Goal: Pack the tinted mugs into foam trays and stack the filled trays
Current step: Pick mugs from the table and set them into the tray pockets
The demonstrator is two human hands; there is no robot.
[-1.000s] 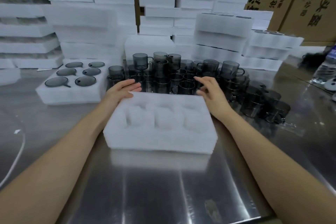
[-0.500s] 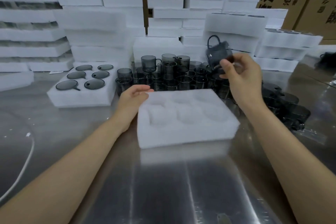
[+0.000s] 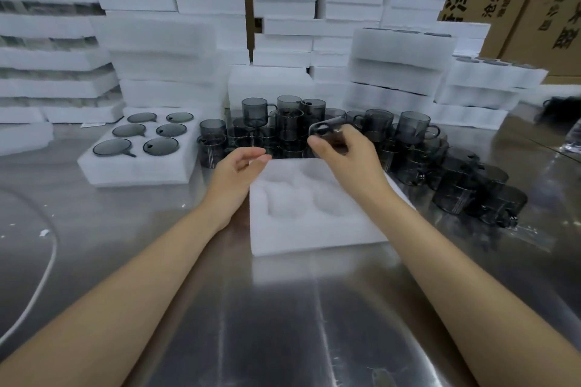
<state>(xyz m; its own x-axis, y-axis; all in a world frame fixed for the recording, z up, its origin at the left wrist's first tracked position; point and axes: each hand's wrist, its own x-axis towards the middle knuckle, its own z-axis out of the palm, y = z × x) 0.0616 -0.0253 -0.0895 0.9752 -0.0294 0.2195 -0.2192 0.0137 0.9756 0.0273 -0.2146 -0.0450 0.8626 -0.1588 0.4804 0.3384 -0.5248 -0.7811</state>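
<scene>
- A white cable (image 3: 47, 264) curved across the steel table (image 3: 283, 324), well to the left of both hands.
- A filled foam tray (image 3: 138, 173) lay left of the left fingers and apart from them, with six tinted mugs sunk in its pockets.
- The left hand (image 3: 240, 168) hovered at the far left corner of the empty foam tray (image 3: 314, 236), fingers loosely bent and grasping nothing. Whether they touched the foam could not be told.
- The right hand (image 3: 349, 157) pinched a tinted mug (image 3: 325, 133) between thumb and fingers; the mug was tilted and blurred above the tray's far edge.
- The loose mugs (image 3: 412, 126) crowded just beyond and to the right of the right fingers.
- Stacked trays (image 3: 399, 72) and cardboard boxes (image 3: 534, 3) stood farther back on the right.
</scene>
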